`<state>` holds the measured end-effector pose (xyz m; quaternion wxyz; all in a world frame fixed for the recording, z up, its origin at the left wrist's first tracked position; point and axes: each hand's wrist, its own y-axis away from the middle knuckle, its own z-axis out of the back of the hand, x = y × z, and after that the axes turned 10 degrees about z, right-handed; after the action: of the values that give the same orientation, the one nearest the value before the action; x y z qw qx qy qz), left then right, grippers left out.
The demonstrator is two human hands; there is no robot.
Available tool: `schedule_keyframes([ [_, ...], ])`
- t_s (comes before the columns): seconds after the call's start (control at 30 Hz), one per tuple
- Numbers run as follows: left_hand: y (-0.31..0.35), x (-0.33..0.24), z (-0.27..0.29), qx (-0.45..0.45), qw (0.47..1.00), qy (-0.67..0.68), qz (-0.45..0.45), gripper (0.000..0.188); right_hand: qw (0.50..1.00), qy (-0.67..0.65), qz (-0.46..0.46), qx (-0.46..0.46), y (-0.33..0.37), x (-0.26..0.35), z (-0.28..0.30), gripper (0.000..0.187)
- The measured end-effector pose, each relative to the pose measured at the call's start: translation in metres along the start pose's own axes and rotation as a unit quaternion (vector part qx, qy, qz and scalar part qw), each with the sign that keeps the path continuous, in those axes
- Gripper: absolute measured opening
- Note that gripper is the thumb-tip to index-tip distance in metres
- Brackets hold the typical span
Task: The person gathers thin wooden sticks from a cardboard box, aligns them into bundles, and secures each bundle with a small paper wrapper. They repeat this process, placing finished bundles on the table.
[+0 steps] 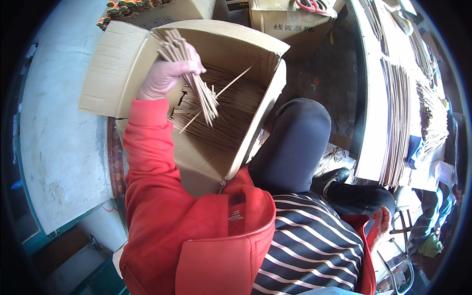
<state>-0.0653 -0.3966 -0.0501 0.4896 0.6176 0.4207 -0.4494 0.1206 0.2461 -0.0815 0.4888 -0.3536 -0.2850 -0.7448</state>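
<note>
My left hand (173,73) is closed around a bundle of thin brown incense sticks (202,96), held at a slant over an opened cardboard box (201,164). Inside the box lies a thick layer of similar loose sticks (231,105). One lighter stick crosses behind the bundle at an angle. Far to the right, next to my bent leg, my right hand (381,222) rests with its fingers curled in. No object shows in it, and it is well away from the box.
On the right, a long white table (371,123) bears rows of brown sticks (396,118) and a small blue item (415,150). Red-handled scissors (314,6) lie on another carton (290,29). Red-and-gold bundles (125,7) sit at the back left. My knee (300,137) is beside the box.
</note>
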Motion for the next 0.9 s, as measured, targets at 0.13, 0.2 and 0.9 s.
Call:
schedule_keyframes([
  [0.13,0.021,-0.029,0.013,0.035,0.995,0.049,-0.076,0.016,0.998,-0.046,0.051,0.009,0.0,-0.006,0.003,0.015],
  [0.2,0.031,-0.044,0.012,0.046,0.993,0.056,-0.093,0.015,0.998,-0.047,0.045,-0.001,-0.004,-0.018,0.008,0.015],
  [0.9,0.118,-0.192,-0.046,0.07,0.968,-0.062,-0.235,0.013,0.897,-0.165,0.166,0.375,-0.06,0.208,-0.126,0.032],
])
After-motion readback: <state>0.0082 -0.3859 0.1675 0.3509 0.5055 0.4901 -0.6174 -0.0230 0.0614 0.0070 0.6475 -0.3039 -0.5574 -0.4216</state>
